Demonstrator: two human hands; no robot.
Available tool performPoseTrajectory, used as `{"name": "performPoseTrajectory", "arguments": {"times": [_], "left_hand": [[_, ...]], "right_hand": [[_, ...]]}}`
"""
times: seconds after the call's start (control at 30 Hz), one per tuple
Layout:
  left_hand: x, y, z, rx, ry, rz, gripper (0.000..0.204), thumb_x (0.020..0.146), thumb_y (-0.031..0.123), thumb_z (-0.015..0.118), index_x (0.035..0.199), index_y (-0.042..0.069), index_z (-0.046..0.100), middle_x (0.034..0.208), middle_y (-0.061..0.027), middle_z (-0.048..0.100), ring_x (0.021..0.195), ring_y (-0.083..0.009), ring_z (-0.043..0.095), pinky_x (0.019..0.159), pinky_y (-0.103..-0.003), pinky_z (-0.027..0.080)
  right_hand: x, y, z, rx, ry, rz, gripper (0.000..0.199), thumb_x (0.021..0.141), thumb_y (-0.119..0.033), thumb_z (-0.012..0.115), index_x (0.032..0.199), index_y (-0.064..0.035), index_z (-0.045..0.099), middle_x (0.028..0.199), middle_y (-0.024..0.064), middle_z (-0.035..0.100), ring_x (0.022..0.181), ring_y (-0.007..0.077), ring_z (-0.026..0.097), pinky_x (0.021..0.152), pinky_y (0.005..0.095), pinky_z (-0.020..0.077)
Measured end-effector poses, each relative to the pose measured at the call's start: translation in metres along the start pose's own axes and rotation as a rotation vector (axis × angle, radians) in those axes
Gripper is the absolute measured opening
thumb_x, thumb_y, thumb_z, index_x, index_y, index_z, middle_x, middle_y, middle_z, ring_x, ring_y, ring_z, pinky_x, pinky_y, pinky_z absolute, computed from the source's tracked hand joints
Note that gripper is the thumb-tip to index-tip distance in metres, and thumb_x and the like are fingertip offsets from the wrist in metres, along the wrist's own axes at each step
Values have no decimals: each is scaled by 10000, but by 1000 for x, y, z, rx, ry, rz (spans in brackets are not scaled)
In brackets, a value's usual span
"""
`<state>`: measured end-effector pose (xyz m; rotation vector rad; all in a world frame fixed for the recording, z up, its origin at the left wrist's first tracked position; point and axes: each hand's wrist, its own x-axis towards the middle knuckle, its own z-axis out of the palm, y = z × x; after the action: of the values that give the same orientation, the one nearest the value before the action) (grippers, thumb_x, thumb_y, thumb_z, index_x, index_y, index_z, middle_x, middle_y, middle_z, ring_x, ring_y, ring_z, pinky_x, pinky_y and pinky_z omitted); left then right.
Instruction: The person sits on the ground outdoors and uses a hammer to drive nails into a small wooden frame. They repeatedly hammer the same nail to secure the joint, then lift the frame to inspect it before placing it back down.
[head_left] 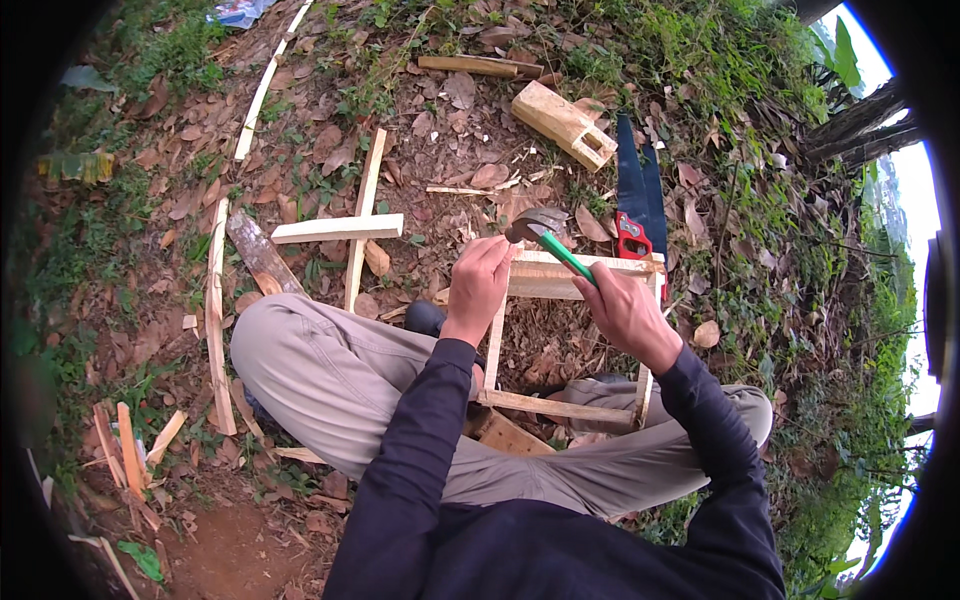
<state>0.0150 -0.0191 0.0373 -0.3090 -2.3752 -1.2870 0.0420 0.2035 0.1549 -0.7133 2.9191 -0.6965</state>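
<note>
My right hand (630, 315) grips the green handle of a claw hammer (566, 254). Its metal head is close to the fingertips of my left hand (477, 287), at the far left corner of a rectangular wooden frame (562, 406). The left fingers are pinched together at that corner; whatever is between them is too small or hidden to name. Pale wooden strips form the frame, which stands between my bent legs, with a wider board along its far side. My right hand covers part of that far side.
Beyond the frame lie a hand saw (640, 185) with a red handle and a wooden block with a slot (565, 125). Two crossed strips (338, 229) are on the leafy ground at left, near a long strip (217, 320). Split wood pieces (130, 450) lie at lower left.
</note>
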Motion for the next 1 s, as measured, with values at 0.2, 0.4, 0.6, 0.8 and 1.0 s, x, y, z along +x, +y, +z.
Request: {"name": "performPoseTrajectory", "arguments": {"times": [0.2,0.4,0.6,0.8,1.0], "left_hand": [[0,0,2,7,-7,16,172,944,108,689,999,-49,730,1016,-164,737,954,-321,689,862,-412,559],[-1,-1,2,-4,-3,13,173,944,109,688,1007,-46,730,1024,-162,736,968,-315,688,874,-411,557],[-5,-3,1,29,-22,7,177,943,101,679,1036,-42,727,1037,-157,735,980,-314,683,883,-405,552],[-1,0,1,-27,-16,0,172,934,88,685,1039,-41,729,1039,-161,735,980,-327,683,878,-416,556],[-7,-1,3,0,-18,-5,184,926,95,695,1036,-48,733,1047,-154,736,986,-313,683,884,-411,553]], "right_hand": [[0,-8,-10,-56,-10,13,252,1068,-246,541,942,-42,467,581,136,523,482,356,539,470,481,403],[6,-16,-15,-42,44,-15,261,1071,-254,536,935,-39,475,562,140,506,462,341,530,452,474,403],[4,-12,-4,-82,-52,2,239,1060,-228,560,944,-37,474,535,128,481,437,341,519,438,464,400],[2,-26,-17,-37,77,3,261,1065,-230,541,921,-24,473,547,165,527,464,373,552,436,489,407],[0,-21,-13,-39,15,70,240,1059,-219,553,932,-32,473,525,152,506,447,376,539,439,488,409]]}}
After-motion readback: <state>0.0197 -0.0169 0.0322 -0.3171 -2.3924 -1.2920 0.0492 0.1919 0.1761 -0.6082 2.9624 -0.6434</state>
